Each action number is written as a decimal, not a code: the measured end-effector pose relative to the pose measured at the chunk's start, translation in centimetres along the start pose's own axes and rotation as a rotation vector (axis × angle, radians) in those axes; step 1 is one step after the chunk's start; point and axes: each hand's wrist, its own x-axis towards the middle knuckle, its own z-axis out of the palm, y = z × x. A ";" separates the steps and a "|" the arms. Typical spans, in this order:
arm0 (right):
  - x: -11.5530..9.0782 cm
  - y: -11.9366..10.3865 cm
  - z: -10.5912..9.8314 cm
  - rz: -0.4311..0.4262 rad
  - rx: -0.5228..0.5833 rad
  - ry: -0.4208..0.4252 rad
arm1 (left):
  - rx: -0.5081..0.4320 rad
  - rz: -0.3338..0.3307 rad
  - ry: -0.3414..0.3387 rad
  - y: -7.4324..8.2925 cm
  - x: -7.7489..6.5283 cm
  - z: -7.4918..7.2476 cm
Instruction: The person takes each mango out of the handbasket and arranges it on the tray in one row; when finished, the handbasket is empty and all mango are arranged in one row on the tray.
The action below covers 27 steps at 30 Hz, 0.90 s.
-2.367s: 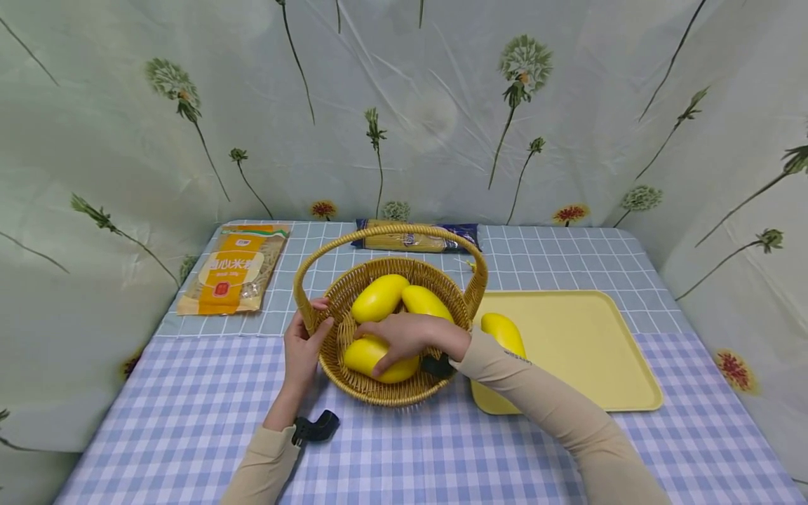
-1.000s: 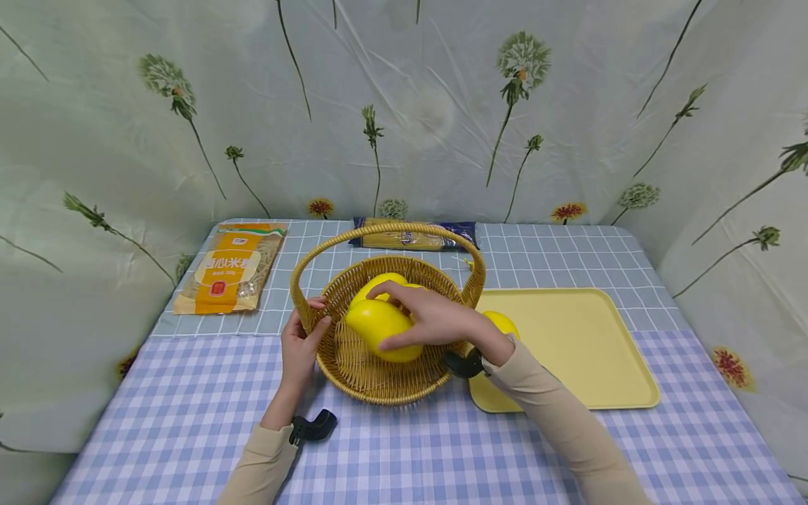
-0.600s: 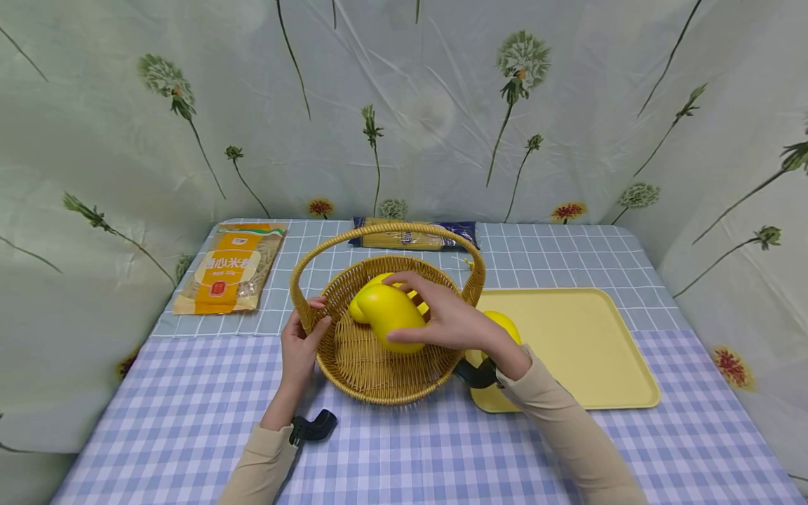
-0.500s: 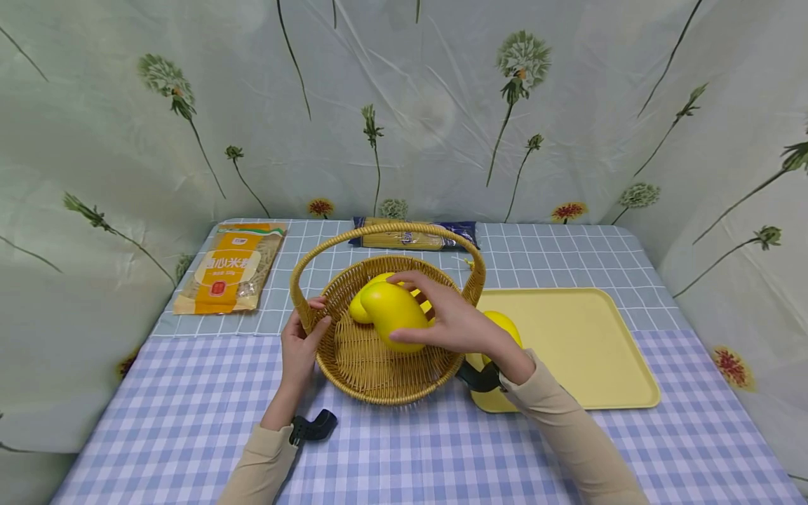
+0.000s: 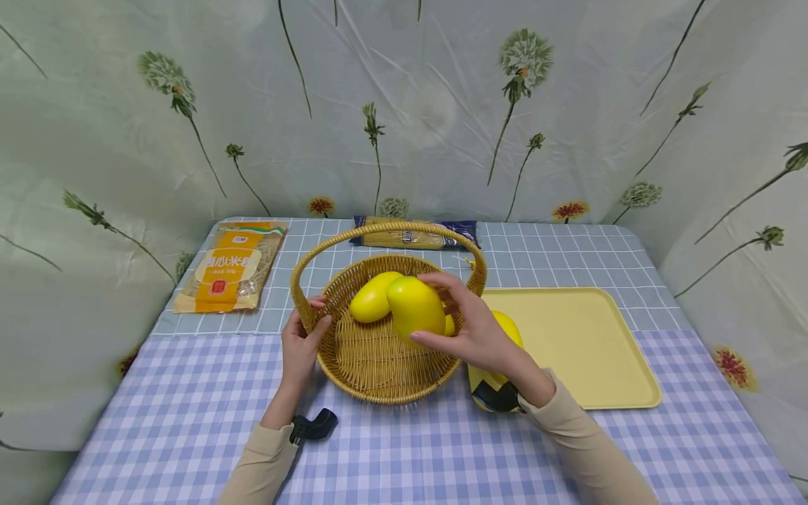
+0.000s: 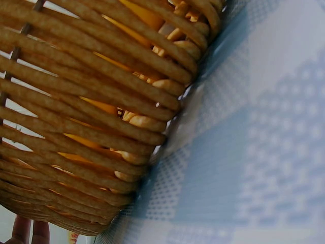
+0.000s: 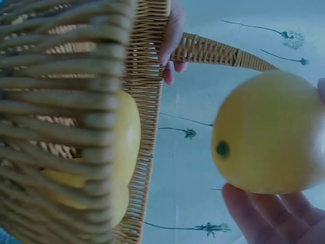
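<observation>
My right hand (image 5: 482, 340) grips a yellow mango (image 5: 416, 308), thumb below and fingers over its far side, above the right part of the wicker basket (image 5: 362, 368). In the right wrist view that mango (image 7: 269, 137) appears clear of the basket wall, end on. Another mango (image 5: 372, 300) lies at the back of the basket; one more mango (image 5: 449, 325) is mostly hidden behind the held fruit. My left hand (image 5: 303, 351) pinches the basket's left rim at the handle base. From the left wrist, the woven wall (image 6: 91, 112) fills much of the view.
To the right lies a pale yellow tray (image 5: 587, 358) with a mango (image 5: 508, 328) at its left end, partly behind my right hand. The tall handle (image 5: 385, 228) arches over the basket. Packets of noodles (image 5: 230, 270) and spaghetti (image 5: 413, 235) lie at the back.
My right hand has taken the front mango from the basket floor, lifted it and carried it rightward, turning it more upright. My left hand has stayed on the rim.
</observation>
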 end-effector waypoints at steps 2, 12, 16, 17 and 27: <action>-0.4 0.1 -0.1 -0.016 -0.012 0.033 | -0.001 -0.005 0.001 0.1 0.0 0.0; -2.3 1.2 -0.9 -0.120 0.018 0.181 | 0.004 -0.031 0.005 1.6 -0.1 0.6; -3.0 1.7 -1.3 -0.150 0.027 0.243 | 0.002 -0.035 0.004 2.4 -0.1 1.0; -3.2 1.8 -1.4 -0.157 0.035 0.259 | 0.000 -0.034 0.004 2.5 -0.1 1.0; -4.8 2.3 -2.7 -0.144 0.081 0.346 | -0.014 -0.024 0.002 2.2 -0.1 0.9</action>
